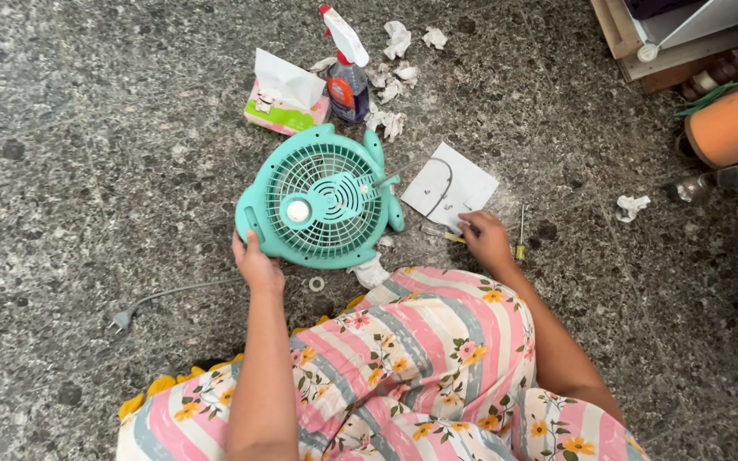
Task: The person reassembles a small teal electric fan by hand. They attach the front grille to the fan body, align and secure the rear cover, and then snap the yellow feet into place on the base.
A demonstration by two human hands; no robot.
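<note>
Down on the speckled grey stone floor (pixel 87 128), I start at the far left, where a grey plug with its thin cord (pixel 123 318) lies loose. Next, my left hand (pixel 256 265) grips the near rim of the round teal plastic table fan (pixel 318 203), fingers curled over its edge; the fan lies flat on the floor, grille up, just ahead of my knees. Behind it stand a pink and green tissue box (pixel 284 107) and a spray bottle with a white and red trigger (pixel 346 72), with crumpled white tissues (pixel 390 81) scattered around. A small white ring (pixel 316 283) lies near the fan's near edge. To the right lies a white sheet of paper (pixel 450 183). My right hand (pixel 487 239) rests on the floor beside it, fingers pinching the clear-handled small screwdriver (pixel 439 233). A second, yellow-handled screwdriver (pixel 520 235) lies just right of that hand.
</note>
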